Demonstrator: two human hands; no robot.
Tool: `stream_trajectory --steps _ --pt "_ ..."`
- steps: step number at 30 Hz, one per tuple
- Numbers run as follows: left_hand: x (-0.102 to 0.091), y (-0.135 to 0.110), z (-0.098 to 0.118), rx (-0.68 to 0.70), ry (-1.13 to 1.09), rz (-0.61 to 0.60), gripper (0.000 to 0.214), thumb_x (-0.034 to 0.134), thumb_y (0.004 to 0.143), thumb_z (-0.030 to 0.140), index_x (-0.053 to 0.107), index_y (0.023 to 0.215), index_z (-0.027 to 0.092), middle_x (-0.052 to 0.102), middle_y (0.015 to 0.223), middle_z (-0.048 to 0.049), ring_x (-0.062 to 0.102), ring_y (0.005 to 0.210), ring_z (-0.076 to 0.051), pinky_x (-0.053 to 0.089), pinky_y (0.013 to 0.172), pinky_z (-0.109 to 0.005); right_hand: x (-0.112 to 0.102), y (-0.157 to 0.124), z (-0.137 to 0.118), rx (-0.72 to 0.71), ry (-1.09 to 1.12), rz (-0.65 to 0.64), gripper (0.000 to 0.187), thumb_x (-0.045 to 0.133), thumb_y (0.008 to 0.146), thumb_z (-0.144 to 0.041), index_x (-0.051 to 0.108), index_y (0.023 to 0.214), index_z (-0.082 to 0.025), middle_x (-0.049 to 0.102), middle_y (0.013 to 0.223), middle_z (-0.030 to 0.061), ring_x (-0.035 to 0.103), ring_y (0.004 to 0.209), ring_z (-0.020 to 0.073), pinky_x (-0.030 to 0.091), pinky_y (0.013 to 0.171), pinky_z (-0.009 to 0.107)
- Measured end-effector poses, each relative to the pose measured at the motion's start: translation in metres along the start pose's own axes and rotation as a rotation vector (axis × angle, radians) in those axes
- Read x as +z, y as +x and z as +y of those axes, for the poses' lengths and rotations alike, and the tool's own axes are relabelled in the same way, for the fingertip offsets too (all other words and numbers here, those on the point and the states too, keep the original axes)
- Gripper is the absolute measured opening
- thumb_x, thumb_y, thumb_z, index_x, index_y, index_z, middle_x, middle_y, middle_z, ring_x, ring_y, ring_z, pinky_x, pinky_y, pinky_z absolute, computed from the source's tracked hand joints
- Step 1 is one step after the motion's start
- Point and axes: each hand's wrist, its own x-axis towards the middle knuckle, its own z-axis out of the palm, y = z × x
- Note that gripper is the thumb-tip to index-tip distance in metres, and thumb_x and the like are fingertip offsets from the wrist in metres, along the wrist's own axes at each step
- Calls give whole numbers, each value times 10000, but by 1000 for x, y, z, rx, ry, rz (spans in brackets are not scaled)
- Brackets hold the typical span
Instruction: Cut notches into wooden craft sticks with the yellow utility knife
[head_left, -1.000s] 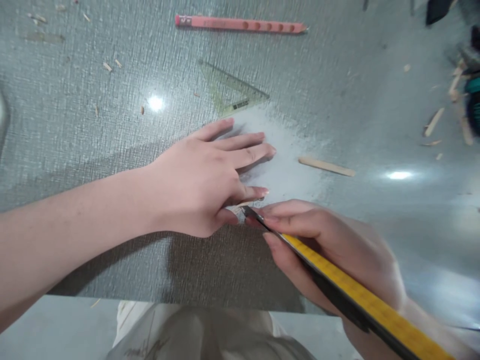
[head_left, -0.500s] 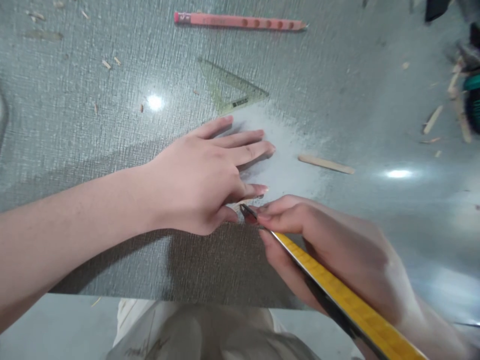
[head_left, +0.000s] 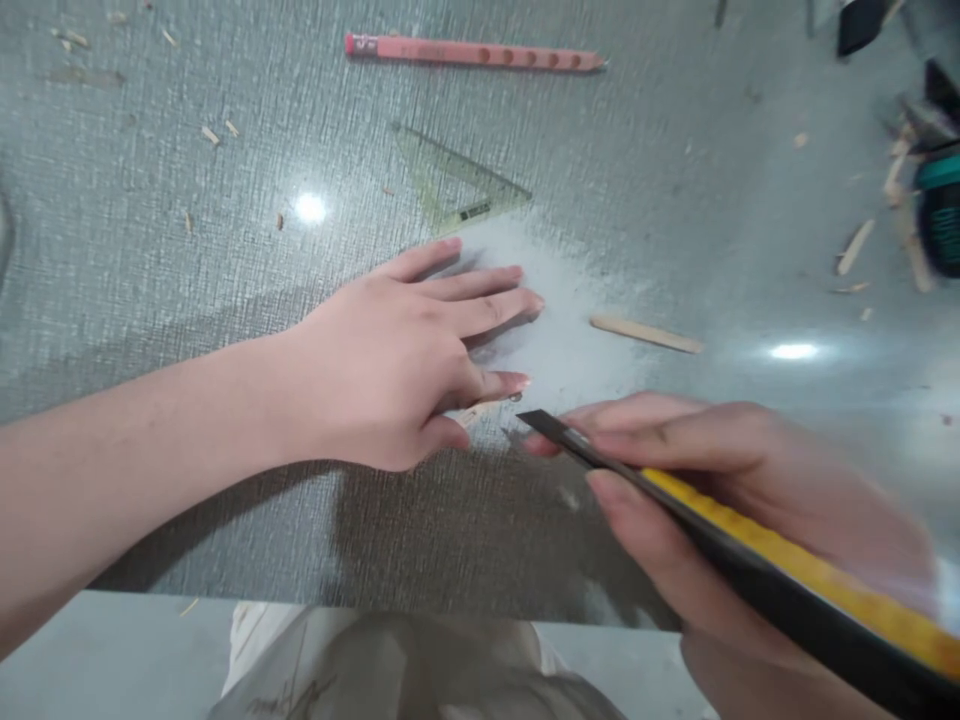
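Note:
Palm down with its fingers spread, my left hand (head_left: pixel 405 340) lies on the grey table. Between its index finger and thumb, a small piece of pale wood (head_left: pixel 480 411) shows on the tabletop, mostly covered by the hand. My right hand (head_left: pixel 720 480) grips a yellow and black utility knife (head_left: pixel 780 555) near its front end. The dark blade sticks out toward the left index fingertip, a short gap away from the wood piece. A flat wooden stick (head_left: pixel 645 334) lies just beyond the right hand.
A clear set square (head_left: pixel 491 188) sits beyond my left fingers, and a pink pencil (head_left: pixel 480 52) lies farther back. Wood chips (head_left: pixel 210 135) are scattered at left. At the right edge are a dark and teal object (head_left: pixel 941 210) and wood scraps (head_left: pixel 855 247). The table's front edge is near my lap.
My right hand has drawn the utility knife back to the right, so its blade has come away from the wood piece. My left hand stays in place.

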Motion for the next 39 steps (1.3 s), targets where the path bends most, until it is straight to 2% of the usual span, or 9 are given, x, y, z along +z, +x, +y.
stream_trajectory --steps 3,6,10,14,19,23,28,33,39 --pt "0 -2 -1 9 34 3 426 759 816 338 708 1238 303 511 1556 -70 433 1477 -366 261 1244 -648 -2 -4 6 31 79 -4 228 687 857 -83 638 1022 -233 763 968 23 761 899 203 606 708 302" --pt "-1 -3 1 27 70 18 404 752 859 392 707 1241 266 533 1533 -109 466 1459 -340 295 1245 -619 -1 -3 6 38 95 -2 233 661 869 -85 640 1037 -244 759 954 27 758 853 209 606 664 318" --pt "-1 -4 6 43 107 90 322 722 906 430 721 1125 194 680 1346 -103 577 1364 -300 365 1245 -525 1 2 1 49 37 54 208 664 874 -116 640 1019 -264 767 900 17 749 736 197 602 585 306" --pt "-2 -5 7 27 110 121 312 689 932 485 701 1042 193 730 1241 -79 642 1277 -262 400 1226 -468 2 5 -2 106 -1 117 169 669 887 -149 644 995 -276 772 881 16 755 742 219 622 607 331" --pt "-5 -6 1 67 3 84 157 567 1012 277 700 1082 235 710 1297 -44 632 1286 -214 418 1204 -407 2 2 1 96 6 111 201 663 893 -149 656 1049 -275 776 905 23 756 756 221 629 624 335" --pt "-6 -4 2 58 8 141 244 517 1007 158 731 897 200 747 1066 -56 704 1060 -184 486 1119 -394 5 1 4 -5 32 34 277 645 884 -102 661 1124 -241 773 980 46 761 862 207 645 746 320" --pt "-9 -4 4 34 3 117 298 518 993 138 703 774 220 724 884 -20 675 931 -181 534 945 -381 9 4 6 -77 46 -12 274 693 863 -92 659 1108 -210 777 987 58 773 834 171 656 708 251" --pt "-4 -6 -1 48 -10 145 283 521 978 120 701 782 218 705 880 -14 649 943 -189 492 891 -377 9 4 3 -79 16 -13 240 671 858 -69 651 1049 -213 786 952 45 781 776 165 654 646 217" --pt "-1 -6 -2 54 -50 150 278 536 948 76 693 753 197 698 877 -14 638 943 -191 460 858 -365 11 1 -1 -107 32 -8 292 624 850 -9 647 1070 -201 775 973 91 782 792 186 663 628 244"
